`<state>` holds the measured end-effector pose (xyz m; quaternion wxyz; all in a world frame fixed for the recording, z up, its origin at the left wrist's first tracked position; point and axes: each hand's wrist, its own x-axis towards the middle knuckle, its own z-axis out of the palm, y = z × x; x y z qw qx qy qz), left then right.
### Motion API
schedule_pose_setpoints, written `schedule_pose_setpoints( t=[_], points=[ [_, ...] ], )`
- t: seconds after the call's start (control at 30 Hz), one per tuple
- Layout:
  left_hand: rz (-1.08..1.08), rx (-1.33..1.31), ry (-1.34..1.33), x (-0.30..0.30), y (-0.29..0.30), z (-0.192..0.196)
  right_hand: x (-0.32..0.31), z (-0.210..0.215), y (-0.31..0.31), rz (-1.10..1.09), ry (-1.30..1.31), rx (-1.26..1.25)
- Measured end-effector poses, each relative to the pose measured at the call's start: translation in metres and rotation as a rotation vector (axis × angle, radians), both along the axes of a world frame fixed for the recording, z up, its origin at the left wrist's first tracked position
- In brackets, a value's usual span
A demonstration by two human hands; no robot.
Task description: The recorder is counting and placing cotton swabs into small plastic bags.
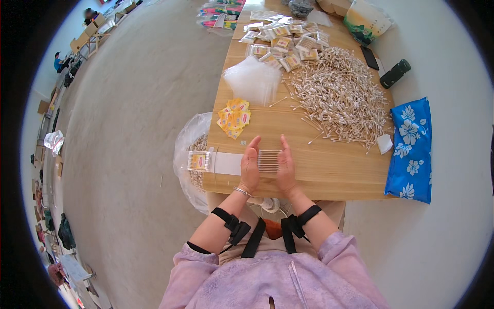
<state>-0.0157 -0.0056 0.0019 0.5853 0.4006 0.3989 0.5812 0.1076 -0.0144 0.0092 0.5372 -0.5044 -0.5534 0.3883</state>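
A row of cotton swabs lies side by side on the wooden table between my two hands. My left hand stands on edge at the row's left end, fingers stretched out. At the other end my right hand faces it, its fingers straight as well. Left of my left hand is a white strip, its right end hidden by that hand. Beyond it, a filled clear packet of swabs with a yellow label sits at the table's left edge. Yellow cards are heaped just farther away.
A big heap of loose swabs spreads over the right side. Clear plastic sleeves and filled packets lie farther back. A black phone, a dark bottle and a blue flowered pouch line the wall side. A bag of swabs is beside the table.
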Motion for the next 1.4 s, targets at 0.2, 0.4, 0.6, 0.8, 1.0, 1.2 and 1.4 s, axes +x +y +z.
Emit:
schedule_pose_setpoints(
  t=[0.2,0.4,0.6,0.8,1.0,1.2,1.4],
  points=[
    [-0.013,0.009,0.029,-0.004,0.001,-0.001,-0.003,-0.002,-0.007,0.055,0.013,-0.004],
    [0.008,-0.022,-0.034,-0.003,-0.001,0.000,0.022,-0.002,-0.020,-0.025,-0.768,0.081],
    [0.023,0.012,-0.028,-0.001,0.002,-0.008,0.006,0.006,-0.029,0.273,-1.205,0.011],
    [0.022,-0.006,-0.048,-0.002,0.003,-0.007,0.002,0.008,-0.031,0.226,-1.234,0.037],
    [-0.059,-0.002,0.288,-0.030,-0.006,0.005,0.001,0.014,-0.031,0.247,-1.151,-0.010],
    [-0.402,0.402,1.234,-0.051,-0.052,0.040,0.003,0.007,-0.030,0.245,-1.213,-0.005],
    [-0.425,0.428,1.394,-0.043,-0.060,0.053,0.003,0.002,-0.030,0.227,-1.213,0.051]
  ],
)
